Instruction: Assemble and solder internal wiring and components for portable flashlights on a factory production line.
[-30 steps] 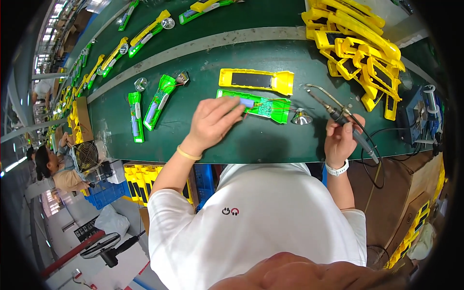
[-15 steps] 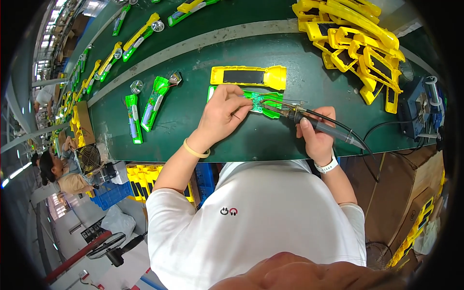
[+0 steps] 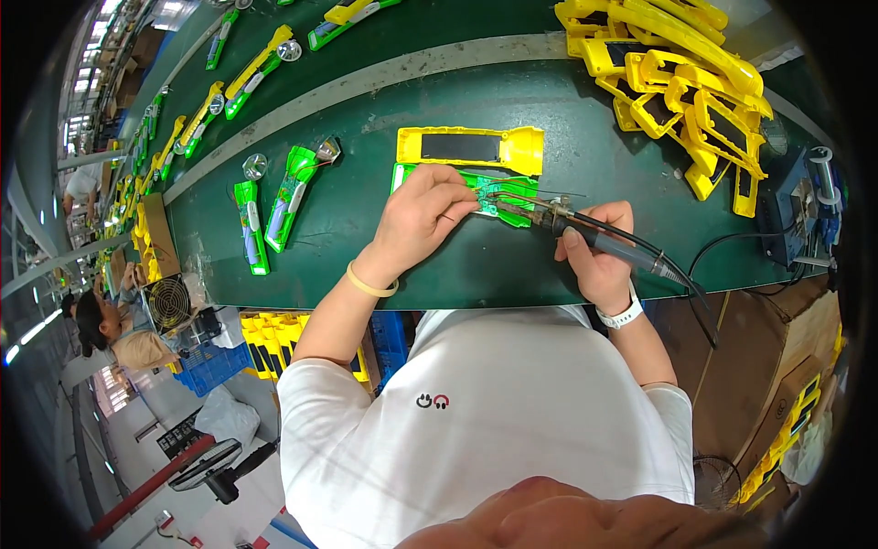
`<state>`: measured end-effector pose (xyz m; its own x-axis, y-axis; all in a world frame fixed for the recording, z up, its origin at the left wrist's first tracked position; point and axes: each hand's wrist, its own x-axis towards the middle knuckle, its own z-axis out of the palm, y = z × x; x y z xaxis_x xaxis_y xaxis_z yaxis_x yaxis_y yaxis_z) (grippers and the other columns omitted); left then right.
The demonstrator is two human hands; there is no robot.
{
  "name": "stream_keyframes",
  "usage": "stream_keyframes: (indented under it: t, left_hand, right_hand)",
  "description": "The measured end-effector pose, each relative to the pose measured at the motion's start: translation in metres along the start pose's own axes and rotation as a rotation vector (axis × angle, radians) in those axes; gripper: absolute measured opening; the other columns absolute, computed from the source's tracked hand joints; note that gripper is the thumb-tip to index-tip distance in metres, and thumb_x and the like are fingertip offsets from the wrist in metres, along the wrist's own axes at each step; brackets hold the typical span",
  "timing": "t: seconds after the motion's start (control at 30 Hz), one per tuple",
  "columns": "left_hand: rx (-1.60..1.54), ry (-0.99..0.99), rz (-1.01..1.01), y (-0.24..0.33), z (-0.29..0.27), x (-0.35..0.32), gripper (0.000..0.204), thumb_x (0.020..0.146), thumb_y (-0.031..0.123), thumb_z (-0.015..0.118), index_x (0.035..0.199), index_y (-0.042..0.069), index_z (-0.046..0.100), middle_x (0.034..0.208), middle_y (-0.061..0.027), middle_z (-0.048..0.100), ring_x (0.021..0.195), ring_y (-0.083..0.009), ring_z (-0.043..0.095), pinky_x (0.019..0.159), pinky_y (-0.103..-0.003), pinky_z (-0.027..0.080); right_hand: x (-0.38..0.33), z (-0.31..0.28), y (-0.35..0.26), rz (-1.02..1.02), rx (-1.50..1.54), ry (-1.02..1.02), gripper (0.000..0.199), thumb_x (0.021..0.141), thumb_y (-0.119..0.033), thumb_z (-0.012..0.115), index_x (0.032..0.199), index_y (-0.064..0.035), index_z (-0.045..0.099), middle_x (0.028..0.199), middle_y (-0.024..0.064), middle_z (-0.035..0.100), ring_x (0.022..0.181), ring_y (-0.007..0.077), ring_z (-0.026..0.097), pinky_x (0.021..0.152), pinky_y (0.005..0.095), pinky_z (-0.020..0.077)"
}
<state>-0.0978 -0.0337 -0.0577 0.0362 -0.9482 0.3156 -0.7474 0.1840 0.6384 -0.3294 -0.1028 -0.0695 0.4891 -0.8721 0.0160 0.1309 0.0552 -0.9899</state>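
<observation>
Mid-frame, a long green plastic case lies sideways, left hand nearest, its grip unclear; right hand holds a grey soldering iron.

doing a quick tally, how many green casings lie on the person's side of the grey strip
3: a leftmost casing, a second casing just right of it, and a third casing farther right, partly covered by the left hand. None looks hidden.

A green table curves across. Lights glow at far left, with a fan and pale floor below.
</observation>
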Motion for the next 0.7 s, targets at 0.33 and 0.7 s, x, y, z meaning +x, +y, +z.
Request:
stream_keyframes:
  t: [0.33,0.7]
  left_hand:
    - [0.013,0.011,0.030,-0.0006,0.0034,0.0015,0.015,0.071,0.009,0.072,0.081,0.004,0.064,0.084,-0.0088,0.059,0.077,-0.0240,0.058,0.066,-0.032,0.049]
    - [0.047,-0.008,0.057,0.0000,0.0035,0.0037,0.015,0.070,0.006,0.073,0.082,0.005,0.065,0.086,-0.0070,0.058,0.076,-0.0197,0.057,0.061,-0.029,0.048]
  right_hand:
    - [-0.0002,-0.0031,0.0014,0.012,0.006,0.019,0.030,0.079,0.003,0.061,0.092,-0.0029,0.035,0.074,0.0059,0.055,0.058,0.0077,0.057,0.050,0.0203,0.0446]
    - [0.0023,-0.0009,-0.0046,0.067,-0.063,-0.026,0.025,0.084,0.001,0.056,0.092,-0.0044,0.033,0.072,0.0086,0.055,0.057,0.0107,0.055,0.054,0.0234,0.0465]
